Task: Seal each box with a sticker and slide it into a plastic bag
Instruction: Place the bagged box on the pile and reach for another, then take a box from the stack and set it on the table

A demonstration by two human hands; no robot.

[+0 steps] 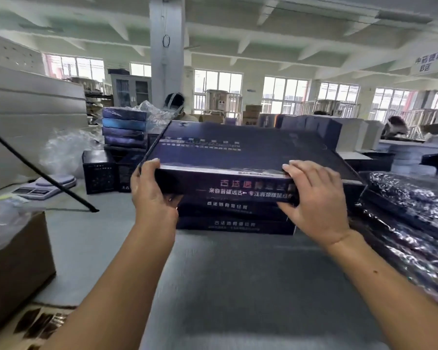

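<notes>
gripping a flat dark box (240, 150) by its near edge, both bare hands hold it up over the grey table (238, 286), the box tilted so its printed top faces up and away. the left hand (153, 195) clamps the near left corner, thumb on the top face and fingers curled underneath. the right hand (314, 200) clamps the near edge further right, fingertips hooked over the top rim and thumb pressed against the front side, which carries red and white lettering. the box sits near the middle of the view, just above a short stack of similar dark boxes (235, 218) lying flat on the table; whether it touches the topmost one cannot be told.

far left of the stack stand small black cartons (99, 175), and behind them a pile of blue boxes (124, 130) with crumpled clear plastic (152, 112) beside it. a digital scale (43, 186) rests on the left side of the table, and a thin black rod (41, 173) slants down across it. a brown cardboard carton (15, 263) holding clear film sits at the near left, with dark stickers (38, 324) lying on a sheet in front of it. along the right edge lie shiny boxes wrapped in plastic bags (410, 223). the picture is slightly blurred.
</notes>
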